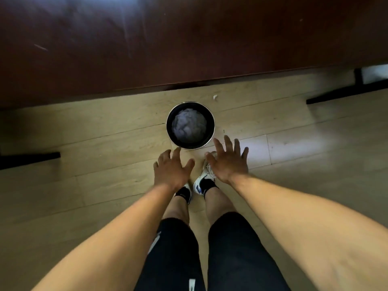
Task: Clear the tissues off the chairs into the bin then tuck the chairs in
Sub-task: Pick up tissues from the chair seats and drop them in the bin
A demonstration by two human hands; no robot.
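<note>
A round black bin (169,131) stands on the wooden floor just in front of my feet, and crumpled white tissues (189,126) lie in its bottom. My left hand (171,171) hovers just short of the bin's near rim, fingers spread and holding nothing. My right hand (227,159) is beside the bin's near right side, also spread and holding nothing. A small white scrap of tissue (215,97) lies on the floor beyond the bin, close to the table edge. No chair seat is in view.
A dark brown table (147,43) fills the upper half, its edge just beyond the bin. Black furniture legs (344,94) cross the floor at right and another black leg (29,159) at left. My legs and sneakers (204,180) are below the hands.
</note>
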